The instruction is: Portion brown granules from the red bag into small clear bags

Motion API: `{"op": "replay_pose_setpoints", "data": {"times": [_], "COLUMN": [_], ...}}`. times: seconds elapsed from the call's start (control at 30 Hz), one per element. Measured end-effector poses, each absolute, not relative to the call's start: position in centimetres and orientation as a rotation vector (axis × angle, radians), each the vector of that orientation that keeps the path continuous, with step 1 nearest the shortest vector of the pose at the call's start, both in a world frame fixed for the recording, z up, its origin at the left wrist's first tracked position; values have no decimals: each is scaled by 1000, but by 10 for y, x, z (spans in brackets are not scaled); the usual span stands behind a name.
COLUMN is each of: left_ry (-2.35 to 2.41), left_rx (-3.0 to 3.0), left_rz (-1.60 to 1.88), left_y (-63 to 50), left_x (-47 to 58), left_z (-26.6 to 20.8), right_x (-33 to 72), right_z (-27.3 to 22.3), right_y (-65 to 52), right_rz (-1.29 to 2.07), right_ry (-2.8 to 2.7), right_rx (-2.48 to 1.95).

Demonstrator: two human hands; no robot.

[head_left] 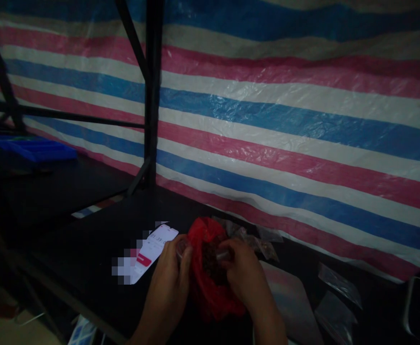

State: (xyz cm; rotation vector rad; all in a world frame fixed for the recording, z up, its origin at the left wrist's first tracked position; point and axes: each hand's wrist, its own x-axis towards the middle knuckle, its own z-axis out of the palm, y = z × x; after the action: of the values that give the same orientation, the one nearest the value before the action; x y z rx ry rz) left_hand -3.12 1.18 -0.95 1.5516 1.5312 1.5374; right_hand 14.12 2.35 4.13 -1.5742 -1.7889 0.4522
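A red plastic bag [219, 299] stands with its mouth open on the black table, holding dark, loose pieces [211, 266] too dim to name. My right hand [244, 270] reaches over the bag's right side, its fingers closed on a small clear cup-like piece [223, 254] at the opening. At the bag's left edge, my left hand [170, 270] has its thumb and fingers curled around a small, clear, round-rimmed container [181, 247]. A lit phone [155, 251] lies just left of that hand, showing timer digits.
Several small clear bags [260, 244] lie behind the red bag, and further clear bags [339, 285] rest at the right. A pale flat panel [290, 302] sits beside my right forearm. Black frame posts [152, 96] and a blue tray [37, 147] are leftward; striped sheeting [285, 120] hangs behind.
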Motion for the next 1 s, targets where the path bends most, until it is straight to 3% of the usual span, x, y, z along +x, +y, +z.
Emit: {"op": "replay_pose_setpoints", "data": {"times": [0.23,0.47,1.0], "left_ry": [1534,1240,1225], "left_rx": [1388,1133,914], "left_rz": [1414,1535,1667], "left_y": [8,17,14], "left_x": [-13,-5,0], "left_z": [-7,-5,9], "right_x": [128,126,148], "right_z": [29,25,16], "right_y": [37,39,31], "right_rz": [394,563,901], "right_ry": [-1750,-1754,-1677], "right_rx": [-1663,-1557,-1447]}}
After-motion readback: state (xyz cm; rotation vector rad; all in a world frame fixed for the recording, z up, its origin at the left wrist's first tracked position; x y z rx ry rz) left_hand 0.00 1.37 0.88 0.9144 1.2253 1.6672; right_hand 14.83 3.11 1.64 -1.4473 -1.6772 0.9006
